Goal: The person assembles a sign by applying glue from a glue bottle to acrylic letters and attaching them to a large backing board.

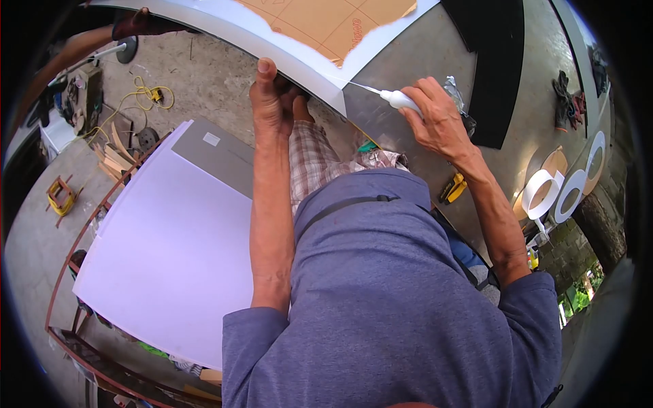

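Note:
My right hand (439, 119) is closed around a small white squeeze bottle (400, 100) with a long thin nozzle. The nozzle tip points left, close to the corner of a white panel (299, 60). Brown printed backing paper (326, 24) with a torn edge covers part of that panel. My left hand (272, 102) grips the panel's near edge, thumb up against it; its other fingers are mostly hidden. At the upper left, another person's dark-gloved hand (146, 26) is at the far end of the same edge.
Black sheet pieces (493, 75) lie on the grey table (401, 61), with a yellow-and-black tool (452, 188) near my waist. Work gloves (568, 102) and white rings (570, 196) are at right. Large white sheets (170, 251) rest at left; a yellow cord (139, 92) crosses the floor.

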`<move>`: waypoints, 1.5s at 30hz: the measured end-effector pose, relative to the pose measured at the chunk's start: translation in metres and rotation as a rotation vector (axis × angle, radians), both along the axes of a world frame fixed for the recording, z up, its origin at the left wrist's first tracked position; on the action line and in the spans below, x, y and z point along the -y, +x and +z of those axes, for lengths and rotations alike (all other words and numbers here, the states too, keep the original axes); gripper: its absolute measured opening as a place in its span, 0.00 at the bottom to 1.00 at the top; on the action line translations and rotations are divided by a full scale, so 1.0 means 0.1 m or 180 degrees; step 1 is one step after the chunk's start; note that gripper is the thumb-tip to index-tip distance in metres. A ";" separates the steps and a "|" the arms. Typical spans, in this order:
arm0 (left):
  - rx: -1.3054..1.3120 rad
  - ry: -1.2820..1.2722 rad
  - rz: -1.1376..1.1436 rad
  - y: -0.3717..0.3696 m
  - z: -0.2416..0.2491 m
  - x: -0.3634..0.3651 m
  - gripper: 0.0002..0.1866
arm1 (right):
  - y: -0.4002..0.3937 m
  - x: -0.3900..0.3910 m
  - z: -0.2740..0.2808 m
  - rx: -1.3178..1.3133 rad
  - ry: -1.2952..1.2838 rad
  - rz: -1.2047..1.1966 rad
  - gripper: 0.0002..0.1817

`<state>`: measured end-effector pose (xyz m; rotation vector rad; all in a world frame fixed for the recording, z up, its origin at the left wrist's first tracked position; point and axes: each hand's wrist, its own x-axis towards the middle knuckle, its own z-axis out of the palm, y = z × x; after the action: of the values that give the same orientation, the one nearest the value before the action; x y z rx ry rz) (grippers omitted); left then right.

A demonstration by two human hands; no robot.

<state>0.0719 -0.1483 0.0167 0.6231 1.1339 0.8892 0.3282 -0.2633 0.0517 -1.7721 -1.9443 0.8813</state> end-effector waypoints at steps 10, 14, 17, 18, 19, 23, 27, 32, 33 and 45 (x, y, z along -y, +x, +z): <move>0.0001 0.0008 0.0032 -0.02 -0.03 0.01 0.58 | 0.08 0.12 0.07 0.0032 -0.0078 -0.0019 0.13; 0.0017 0.0017 0.0065 -0.02 -0.04 0.00 0.58 | 0.11 0.15 0.08 0.0042 -0.0123 -0.0007 0.13; 0.0056 0.0038 0.0077 0.00 -0.03 0.00 0.58 | 0.13 0.18 0.07 0.0092 -0.0122 0.0017 0.14; 0.0071 0.0053 0.0087 0.01 -0.02 0.00 0.58 | 0.13 0.19 0.07 0.0090 -0.0128 0.0011 0.14; 0.0075 0.0051 0.0083 0.01 -0.02 0.00 0.58 | 0.14 0.20 0.07 0.0089 -0.0133 0.0005 0.14; 0.0094 0.0029 0.0071 -0.01 -0.05 -0.01 0.57 | 0.17 0.23 0.11 0.0137 -0.0179 0.0025 0.14; 0.0086 0.0005 0.0057 0.00 -0.02 0.00 0.57 | 0.19 0.26 0.14 0.0158 -0.0236 0.0013 0.14; -0.0041 -0.0042 -0.0048 -0.01 -0.01 0.01 0.56 | 0.20 0.28 0.16 0.0159 -0.0277 0.0018 0.14; -0.0086 -0.0039 -0.0096 0.00 0.01 0.01 0.56 | 0.21 0.28 0.16 0.0157 -0.0269 0.0020 0.14; -0.0002 0.0002 -0.0070 0.01 -0.01 0.00 0.56 | 0.26 0.35 0.15 0.0154 -0.0225 -0.0009 0.14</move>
<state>0.0725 -0.1485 0.0162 0.6354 1.1253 0.8707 0.3541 -0.2985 0.0664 -1.8518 -1.9630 0.9249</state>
